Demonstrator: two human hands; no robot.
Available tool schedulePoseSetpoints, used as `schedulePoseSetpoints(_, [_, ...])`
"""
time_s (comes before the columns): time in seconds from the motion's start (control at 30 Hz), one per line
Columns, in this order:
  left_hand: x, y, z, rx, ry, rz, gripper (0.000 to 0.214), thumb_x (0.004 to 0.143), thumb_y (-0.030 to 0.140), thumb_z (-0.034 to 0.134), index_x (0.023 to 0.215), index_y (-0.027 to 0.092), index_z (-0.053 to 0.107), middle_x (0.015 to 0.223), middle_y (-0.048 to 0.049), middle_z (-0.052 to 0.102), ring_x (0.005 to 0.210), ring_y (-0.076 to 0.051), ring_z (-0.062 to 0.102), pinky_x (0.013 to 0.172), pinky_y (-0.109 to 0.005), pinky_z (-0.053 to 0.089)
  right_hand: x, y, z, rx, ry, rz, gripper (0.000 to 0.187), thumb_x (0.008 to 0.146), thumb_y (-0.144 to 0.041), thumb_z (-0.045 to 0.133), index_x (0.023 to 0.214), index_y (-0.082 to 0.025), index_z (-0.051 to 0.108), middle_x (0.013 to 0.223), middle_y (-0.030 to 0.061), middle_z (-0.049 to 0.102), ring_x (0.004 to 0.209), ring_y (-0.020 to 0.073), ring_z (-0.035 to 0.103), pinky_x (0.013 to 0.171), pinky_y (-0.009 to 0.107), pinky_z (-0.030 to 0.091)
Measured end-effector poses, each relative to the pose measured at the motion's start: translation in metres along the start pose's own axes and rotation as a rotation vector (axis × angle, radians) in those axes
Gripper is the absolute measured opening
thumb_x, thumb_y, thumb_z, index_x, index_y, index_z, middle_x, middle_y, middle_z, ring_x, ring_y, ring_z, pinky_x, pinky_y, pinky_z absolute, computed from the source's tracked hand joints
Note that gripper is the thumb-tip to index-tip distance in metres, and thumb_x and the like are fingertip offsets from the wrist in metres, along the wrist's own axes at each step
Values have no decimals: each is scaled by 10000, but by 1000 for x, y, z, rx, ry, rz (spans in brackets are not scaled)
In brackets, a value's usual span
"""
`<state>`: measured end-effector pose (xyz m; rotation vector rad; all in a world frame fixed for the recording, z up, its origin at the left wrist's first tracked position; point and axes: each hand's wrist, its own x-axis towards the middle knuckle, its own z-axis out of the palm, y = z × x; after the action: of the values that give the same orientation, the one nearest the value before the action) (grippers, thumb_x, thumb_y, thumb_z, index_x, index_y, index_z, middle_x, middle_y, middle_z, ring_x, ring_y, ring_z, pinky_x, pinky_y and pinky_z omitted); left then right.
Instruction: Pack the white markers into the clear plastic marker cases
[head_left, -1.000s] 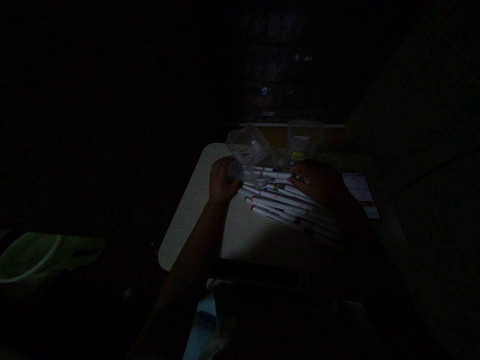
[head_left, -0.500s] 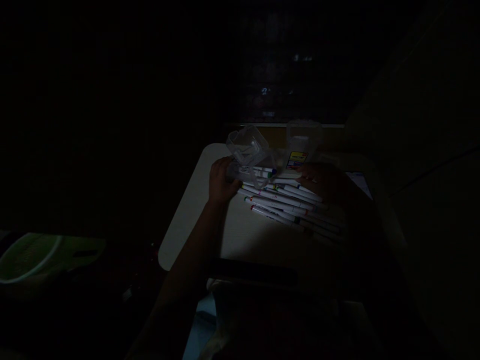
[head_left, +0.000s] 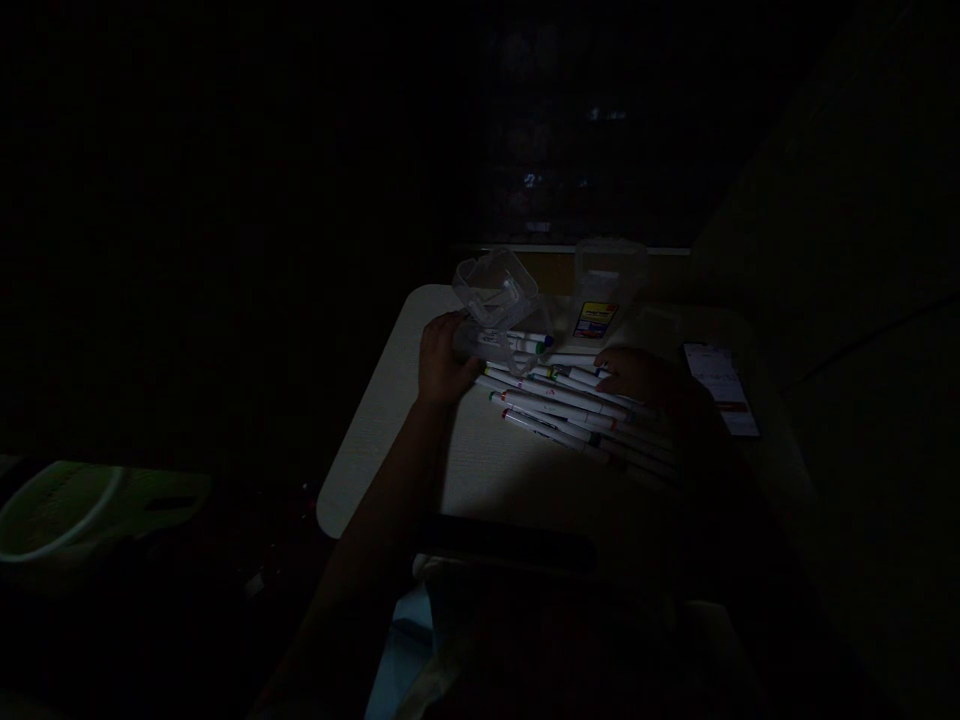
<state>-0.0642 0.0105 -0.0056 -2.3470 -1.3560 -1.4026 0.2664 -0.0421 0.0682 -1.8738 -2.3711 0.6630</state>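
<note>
The light is very dim. My left hand (head_left: 442, 365) is closed around the side of a clear plastic case (head_left: 487, 345) that lies tipped with its lid (head_left: 495, 285) swung up. A few white markers with blue and green ends (head_left: 529, 345) rest inside it. My right hand (head_left: 631, 375) is over the right part of a loose pile of white markers (head_left: 559, 402); its thumb and forefinger are apart around some marker ends, and the other fingers are in shadow.
Behind the pile stands a second clear case (head_left: 609, 285) with a yellow and blue label. A phone (head_left: 720, 388) with a lit screen lies at the right of the small pale table (head_left: 382, 420). To the far left is a green basin (head_left: 60, 510).
My right hand has moved from beside the open case down and slightly right onto the marker pile, uncovering more of the phone. My left hand and the case stay put.
</note>
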Motion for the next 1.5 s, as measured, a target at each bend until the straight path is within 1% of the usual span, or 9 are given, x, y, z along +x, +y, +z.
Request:
schedulePoseSetpoints(0.13, [1, 1, -1, 4, 1, -11, 692, 767, 662, 555, 1291, 217, 474, 1263, -130, 587, 1187, -310, 539, 1012, -490, 438, 1, 0, 0, 20, -21, 15, 349, 771, -298, 660, 1108, -205, 674, 1119, 95, 697, 944, 224, 665, 764, 327, 518])
schedulePoseSetpoints(0.37, [2, 3, -2, -36, 5, -5, 703, 757, 657, 573, 1303, 227, 470, 1266, -125, 581, 1192, -315, 532, 1021, -506, 433, 2, 0, -2, 2, 31, -2, 253, 761, -209, 638, 1006, -217, 700, 1002, 76, 726, 880, 215, 675, 742, 329, 526])
schedulePoseSetpoints(0.6, [1, 2, -1, -18, -1, -27, 728, 756, 709, 534, 1303, 232, 472, 1267, -123, 579, 1197, -317, 529, 1019, -503, 431, 10, 10, 3, -36, -11, -41, 284, 757, -225, 645, 1030, -168, 696, 1016, 99, 709, 894, 218, 664, 742, 321, 517])
schedulePoseSetpoints(0.83, [2, 4, -3, -22, -9, -25, 711, 765, 688, 542, 1303, 228, 476, 1263, -127, 585, 1188, -317, 534, 1020, -514, 433, 10, 15, 9, -26, 62, -59, 272, 742, -223, 641, 1009, -219, 691, 978, 60, 713, 815, 197, 655, 699, 310, 508])
schedulePoseSetpoints(1.0, [2, 2, -2, -23, 2, 0, 700, 771, 662, 550, 1310, 224, 470, 1267, -126, 583, 1194, -312, 533, 1025, -505, 432, 12, 16, 11, -27, 34, -37, 299, 729, -228, 659, 1025, -211, 690, 999, 72, 715, 849, 218, 662, 721, 326, 518])
schedulePoseSetpoints(1.13, [2, 3, -2, -39, -13, -25, 727, 770, 697, 529, 1318, 223, 464, 1287, -131, 571, 1212, -315, 521, 1036, -509, 418, 14, 17, 12, -40, 35, -45, 315, 744, -240, 651, 1054, -199, 691, 1082, 93, 702, 954, 239, 656, 794, 343, 520])
schedulePoseSetpoints(1.27, [2, 3, -3, -34, -13, -20, 746, 763, 714, 537, 1312, 212, 474, 1276, -140, 578, 1205, -323, 527, 1031, -512, 419, 14, 13, 8, -89, 7, -40, 300, 746, -229, 646, 1039, -192, 700, 1097, 105, 699, 996, 248, 646, 807, 341, 513])
schedulePoseSetpoints(1.4, [2, 3, -2, -49, 13, 6, 732, 772, 707, 534, 1312, 218, 467, 1270, -129, 580, 1200, -314, 531, 1027, -505, 427, 7, 2, 0, -67, -20, -7, 242, 781, -223, 606, 1001, -217, 706, 1047, 84, 708, 944, 223, 653, 780, 310, 502])
schedulePoseSetpoints(1.5, [2, 3, -2, -39, 19, 7, 712, 771, 689, 545, 1306, 225, 468, 1261, -122, 582, 1189, -310, 536, 1018, -499, 435, 0, -5, -9, -68, -10, 27, 254, 798, -230, 589, 1028, -224, 695, 1045, 85, 703, 917, 221, 648, 750, 300, 494])
